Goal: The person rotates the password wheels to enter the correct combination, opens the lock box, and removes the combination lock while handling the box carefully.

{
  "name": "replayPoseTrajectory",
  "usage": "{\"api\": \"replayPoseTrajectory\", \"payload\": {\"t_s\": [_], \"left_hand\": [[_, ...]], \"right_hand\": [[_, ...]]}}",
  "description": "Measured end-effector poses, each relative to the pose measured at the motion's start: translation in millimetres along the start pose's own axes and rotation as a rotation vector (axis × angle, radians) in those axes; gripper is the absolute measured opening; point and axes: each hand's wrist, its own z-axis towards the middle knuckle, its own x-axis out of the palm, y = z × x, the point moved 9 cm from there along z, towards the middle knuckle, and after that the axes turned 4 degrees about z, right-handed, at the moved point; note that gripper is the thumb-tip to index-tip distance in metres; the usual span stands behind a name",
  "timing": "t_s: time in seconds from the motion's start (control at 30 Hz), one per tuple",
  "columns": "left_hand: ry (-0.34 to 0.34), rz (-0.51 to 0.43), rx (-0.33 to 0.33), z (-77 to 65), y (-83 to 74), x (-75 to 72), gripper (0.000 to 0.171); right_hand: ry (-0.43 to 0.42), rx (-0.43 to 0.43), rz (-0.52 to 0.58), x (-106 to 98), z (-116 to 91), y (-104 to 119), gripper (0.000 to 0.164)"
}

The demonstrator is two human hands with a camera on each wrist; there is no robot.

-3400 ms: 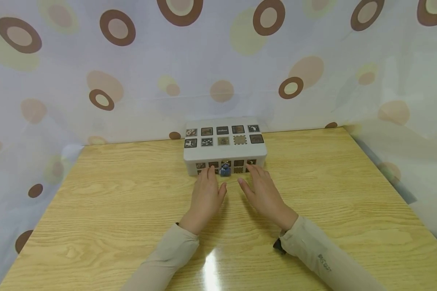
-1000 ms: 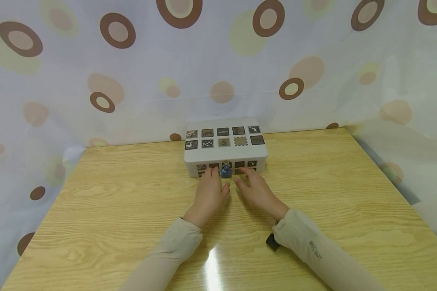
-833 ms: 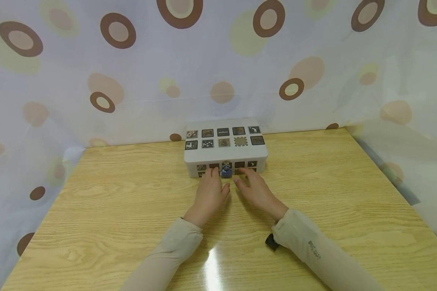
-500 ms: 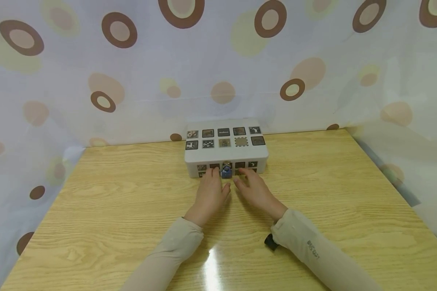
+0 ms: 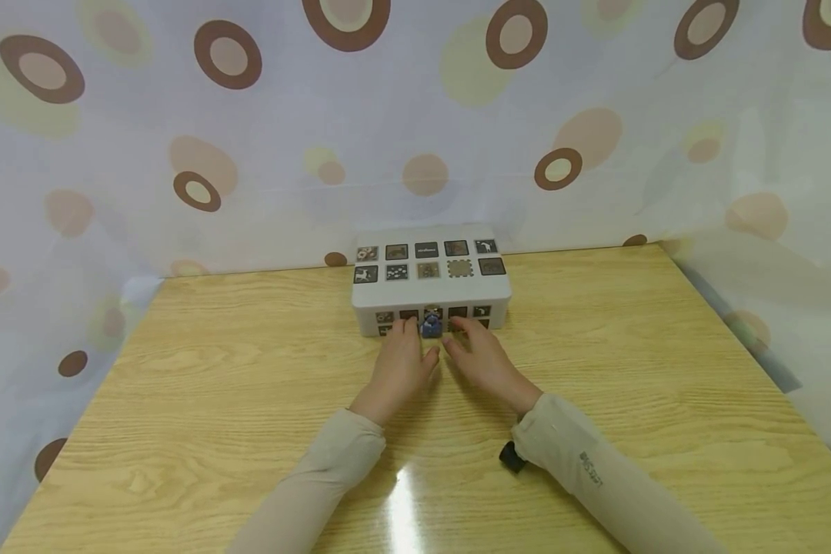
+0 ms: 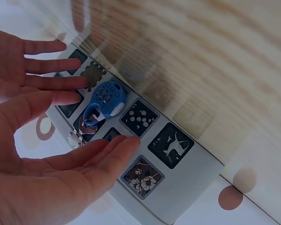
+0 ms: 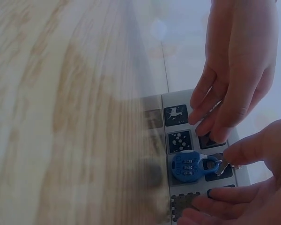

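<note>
A white box with dark picture squares on its lid and front sits at the back of the table. From the metal clasp on its front hangs a blue combination padlock, with number wheels facing out. My left hand is just left of the lock, its fingers extended and slightly bent near the box front. On the lock's other side is my right hand, fingers loosely extended. In the right wrist view, the right thumb lies close to the shackle; whether it touches I cannot tell. Neither hand holds anything.
The wood-grained table spreads out around the box. Behind and at both sides hangs a white curtain with brown and yellow circles, close to the box's back. A small black object shows at the right cuff.
Since the oldest frame my right hand has moved left, closer to the padlock. My left hand has shifted slightly right. Over the last second both hands have hardly moved; the box and lock stay put.
</note>
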Motion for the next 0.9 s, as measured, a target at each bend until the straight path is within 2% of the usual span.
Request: {"api": "replayPoseTrajectory", "payload": {"t_s": [0.5,0.9], "left_hand": [[0.08,-0.086,-0.019,4.1,5.5,5.9,0.062],[0.083,-0.113,-0.017,6.4,6.3,7.7,0.059]], "right_hand": [[-0.002,0.015,0.03,2.7,2.4,-5.2,0.044],[-0.023,0.0,0.043,2.1,3.2,-4.0,0.041]]}}
